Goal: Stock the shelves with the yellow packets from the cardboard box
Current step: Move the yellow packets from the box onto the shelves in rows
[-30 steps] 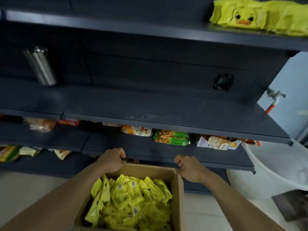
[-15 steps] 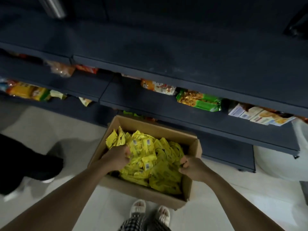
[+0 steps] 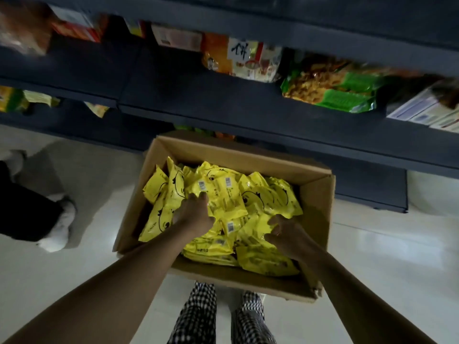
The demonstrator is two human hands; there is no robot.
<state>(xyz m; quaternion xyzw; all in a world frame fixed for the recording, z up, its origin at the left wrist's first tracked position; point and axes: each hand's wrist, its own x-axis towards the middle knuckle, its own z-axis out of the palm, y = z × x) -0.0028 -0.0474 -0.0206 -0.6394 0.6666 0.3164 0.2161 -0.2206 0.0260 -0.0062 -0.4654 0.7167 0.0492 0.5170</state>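
An open cardboard box (image 3: 320,207) stands on the pale floor in front of the dark shelves (image 3: 223,108). It is heaped with several yellow packets (image 3: 263,197) with black drawings and barcode labels. Both my hands are inside the box. My left hand (image 3: 193,213) lies on the pile left of centre, fingers stretched forward onto a packet. My right hand (image 3: 285,232) hovers over the right side of the pile, fingers spread and slightly bent, touching the packets. Neither hand has a packet lifted.
The shelf above the box holds an orange-and-white bag (image 3: 238,58), a green noodle pack (image 3: 332,91) and white boxes (image 3: 427,110). Another person's white-socked foot (image 3: 57,227) stands on the floor at left. My checkered trouser legs (image 3: 198,316) are below the box.
My head has tilted down from the shelves to the box. Both hands left the box's far rim and went down onto the yellow packets inside; the right hand has spread its fingers.
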